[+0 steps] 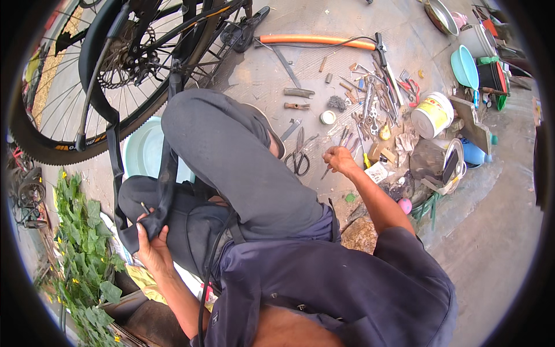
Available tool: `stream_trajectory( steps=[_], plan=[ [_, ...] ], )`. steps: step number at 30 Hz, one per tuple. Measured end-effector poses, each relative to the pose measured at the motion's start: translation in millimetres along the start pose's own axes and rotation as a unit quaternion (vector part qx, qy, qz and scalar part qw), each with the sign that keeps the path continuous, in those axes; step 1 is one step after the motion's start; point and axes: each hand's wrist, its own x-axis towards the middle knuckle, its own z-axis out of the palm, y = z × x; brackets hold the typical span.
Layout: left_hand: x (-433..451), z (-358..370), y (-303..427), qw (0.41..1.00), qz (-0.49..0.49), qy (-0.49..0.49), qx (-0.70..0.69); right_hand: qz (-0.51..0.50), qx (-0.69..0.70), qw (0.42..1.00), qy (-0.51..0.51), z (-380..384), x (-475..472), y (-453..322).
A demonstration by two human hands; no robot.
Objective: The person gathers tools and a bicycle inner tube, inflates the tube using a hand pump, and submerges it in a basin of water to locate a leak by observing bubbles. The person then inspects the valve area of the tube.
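Note:
My left hand (155, 249) grips a flat black rubber inner tube (167, 182) near its valve stem (145, 207), beside my folded leg. The tube runs up in two strands toward a bicycle wheel (130, 65) with a disc brake rotor. Off to the right, my right hand (340, 159) hovers over scattered tools, its fingers curled. A thin rod (324, 173) shows just below those fingers; whether they hold it is unclear. Black-handled scissors (298, 161) lie left of this hand, and a yellow-handled screwdriver (367, 160) lies to its right.
A pale basin (141, 147) of water sits under the wheel. An orange-barrelled hand pump (318, 40) lies across the ground. Wrenches (373, 117), a small open tin (328, 117) and a white bucket (432, 115) are at right. Leafy plants (86, 243) border the left side.

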Motion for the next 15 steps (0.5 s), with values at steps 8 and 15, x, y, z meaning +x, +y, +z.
stream_trajectory(
  steps=[8, 15],
  plan=[
    [4, -11, 5, 1.000, -0.017, -0.003, -0.013, 0.000, 0.137, 0.990, 0.045, -40, 112, -50],
    [18, 10, 13, 0.997, -0.048, 0.058, 0.023, 0.007, 0.279, 0.947, 0.159, -84, 227, -86]
  ],
)
